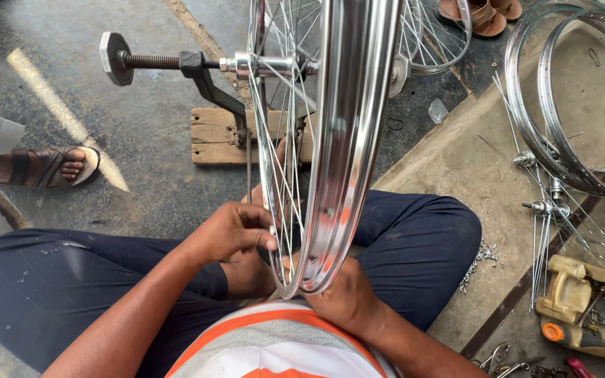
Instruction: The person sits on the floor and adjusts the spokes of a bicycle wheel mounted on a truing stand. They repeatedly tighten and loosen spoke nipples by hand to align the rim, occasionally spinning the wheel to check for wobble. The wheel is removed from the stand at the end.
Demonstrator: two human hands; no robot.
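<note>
A shiny steel bicycle wheel rim (348, 140) with thin spokes (281, 161) stands upright in front of me, its hub (264, 65) held on a black truing stand (204, 80) fixed to a wooden block (215, 136). My left hand (236, 231) pinches a spoke near the rim's lower edge. My right hand (337, 294) grips the bottom of the rim from the right side. I sit cross-legged in dark trousers, with the wheel between my knees.
Several bare rims (575, 91) and loose hubs with spokes (544, 206) lie at the right. A pale cut-open plastic can with tools (589, 308) sits at lower right, and small nipples (481, 255) lie scattered by my knee. Another person's sandalled foot (43, 166) is at the left.
</note>
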